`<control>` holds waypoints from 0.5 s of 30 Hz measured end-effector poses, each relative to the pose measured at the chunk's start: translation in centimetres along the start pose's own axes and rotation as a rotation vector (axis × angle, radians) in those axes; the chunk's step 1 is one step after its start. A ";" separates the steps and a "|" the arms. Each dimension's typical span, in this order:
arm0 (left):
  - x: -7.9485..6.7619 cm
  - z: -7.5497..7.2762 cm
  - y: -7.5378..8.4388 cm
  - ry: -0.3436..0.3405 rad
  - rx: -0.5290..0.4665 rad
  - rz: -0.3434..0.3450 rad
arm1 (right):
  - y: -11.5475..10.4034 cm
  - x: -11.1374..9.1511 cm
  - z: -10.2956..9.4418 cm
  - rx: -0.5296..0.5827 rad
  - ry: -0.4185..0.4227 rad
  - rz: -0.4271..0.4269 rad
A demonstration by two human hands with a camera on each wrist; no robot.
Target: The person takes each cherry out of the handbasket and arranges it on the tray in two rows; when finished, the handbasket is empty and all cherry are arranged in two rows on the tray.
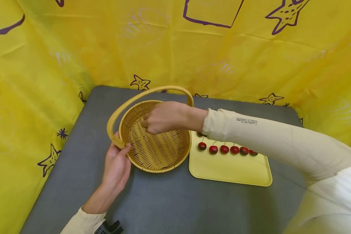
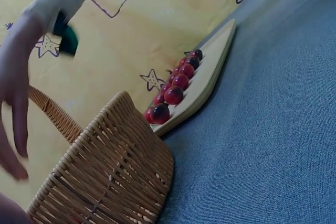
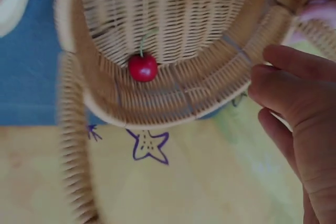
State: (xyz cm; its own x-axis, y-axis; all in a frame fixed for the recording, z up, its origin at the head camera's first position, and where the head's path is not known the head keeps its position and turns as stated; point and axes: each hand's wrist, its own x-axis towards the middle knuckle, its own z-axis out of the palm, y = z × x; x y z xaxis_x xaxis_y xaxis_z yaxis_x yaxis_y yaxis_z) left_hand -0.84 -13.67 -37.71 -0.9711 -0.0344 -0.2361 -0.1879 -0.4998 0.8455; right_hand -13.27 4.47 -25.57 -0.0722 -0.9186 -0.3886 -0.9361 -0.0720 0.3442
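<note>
A round wicker basket point(image 1: 158, 149) with a tall arched handle point(image 1: 169, 87) stands on the grey table. At its left side my left hand point(image 1: 118, 167) grips the rim by the handle's base, thumb on top. My right hand point(image 1: 168, 117) hovers over the basket beneath the handle; its fingers are loosely bent, with nothing visible between them. Inside the basket, one red cherry point(image 3: 143, 68) with a green stem lies against the wall in the right wrist view. Several cherries point(image 1: 224, 149) sit in rows on a yellow tray point(image 1: 228, 169) to the right, partly hidden by my right sleeve.
The tray's left edge lies close beside the basket. Yellow cloth point(image 1: 175, 58) printed with starfish hangs behind and along the sides of the grey table point(image 1: 169, 201). The handle arches over the basket's opening, near my right hand.
</note>
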 end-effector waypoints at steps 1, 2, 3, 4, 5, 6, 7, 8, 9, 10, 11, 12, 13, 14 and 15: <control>0.0 -0.1 0.0 0.002 -0.002 0.003 | 0.4 1.0 0.2 0.000 -0.027 0.001; 0.1 -0.1 -0.1 0.003 -0.006 0.006 | 0.8 2.0 0.5 0.000 -0.053 0.007; 0.1 -0.2 -0.1 0.004 -0.009 0.009 | 1.2 2.9 0.8 0.001 -0.073 0.018; 0.2 -0.2 -0.1 0.004 -0.011 0.009 | 1.5 3.7 1.1 -0.025 -0.091 0.013; 0.2 -0.2 -0.1 0.006 -0.012 0.007 | 1.9 4.5 1.4 -0.052 -0.110 0.005; 0.2 -0.3 -0.1 0.002 -0.017 0.011 | 2.2 5.1 1.7 -0.079 -0.132 -0.007; 0.2 -0.3 -0.1 -0.001 -0.024 0.013 | 2.4 5.8 2.0 -0.106 -0.149 -0.020; 0.3 -0.4 -0.1 -0.002 -0.028 0.017 | 2.7 6.3 2.2 -0.131 -0.170 -0.036; 0.3 -0.4 -0.2 -0.006 -0.029 0.017 | 2.9 6.8 2.5 -0.143 -0.184 -0.050; 0.3 -0.4 -0.2 -0.009 -0.031 0.018 | 3.2 7.2 2.7 -0.146 -0.201 -0.065; 0.3 -0.4 -0.2 -0.014 -0.033 0.021 | 3.4 7.5 2.9 -0.127 -0.222 -0.067; 0.4 -0.5 -0.3 -0.017 -0.037 0.026 | 3.6 7.8 3.1 -0.109 -0.243 -0.064; 0.4 -0.5 -0.3 -0.018 -0.038 0.028 | 3.8 8.1 3.3 -0.083 -0.264 -0.052; 0.4 -0.5 -0.3 -0.020 -0.035 0.032 | 4.0 8.3 3.5 -0.056 -0.287 -0.037; 0.4 -0.5 -0.3 -0.021 -0.035 0.034 | 4.1 8.5 3.7 -0.027 -0.306 -0.021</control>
State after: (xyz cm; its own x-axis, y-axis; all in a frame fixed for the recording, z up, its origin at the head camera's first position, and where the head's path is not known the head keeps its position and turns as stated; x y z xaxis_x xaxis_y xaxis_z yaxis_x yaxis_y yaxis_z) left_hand -1.06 -13.98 -38.32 -0.9799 -0.0338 -0.1965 -0.1493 -0.5285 0.8357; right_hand -19.02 -2.16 -30.64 -0.1571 -0.7572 -0.6340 -0.9295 -0.1036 0.3540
